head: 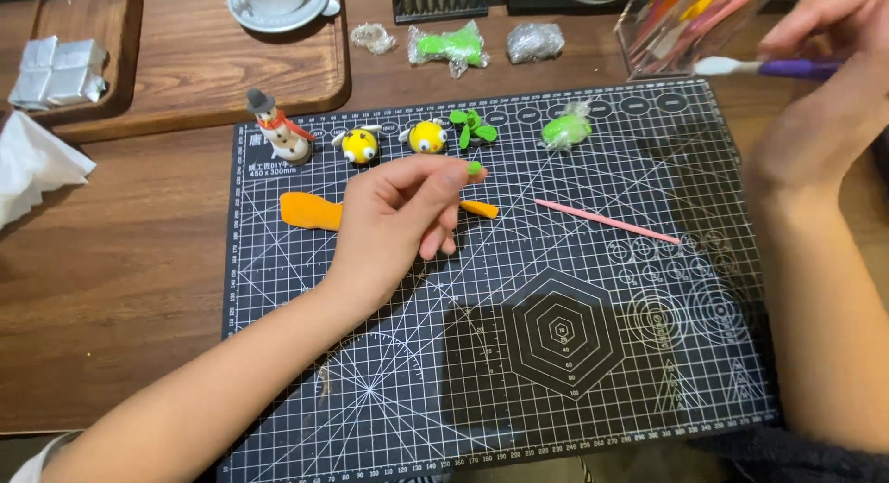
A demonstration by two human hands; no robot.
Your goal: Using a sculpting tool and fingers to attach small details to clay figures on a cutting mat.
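Between the tips of my left thumb and forefinger I pinch a tiny green clay bit; the rest of my left hand is loosely curled, its fingers hanging down over the black cutting mat. The bit sits at the far end of my fingertips, lifted off the mat.

Just under that hand lies a flat orange clay piece, partly hidden by my palm, with its narrow end showing past my fingers on the right.

Beyond my left fingertips, along the mat's far edge, stand two yellow clay bees side by side, then a green clay leaf shape, and farther left a small snowman figure with a grey hat and red scarf. To the right of my left hand a thin pink stick lies slanted on the mat, between my two hands.

My right hand is raised at the mat's far right corner, closed around a purple-handled tool with a white tip that points left. Just beyond it is a clear tool holder. A wrapped green clay lump rests on the mat to the left of my right wrist.

Past the mat, a wooden tray holds a cup and saucer.
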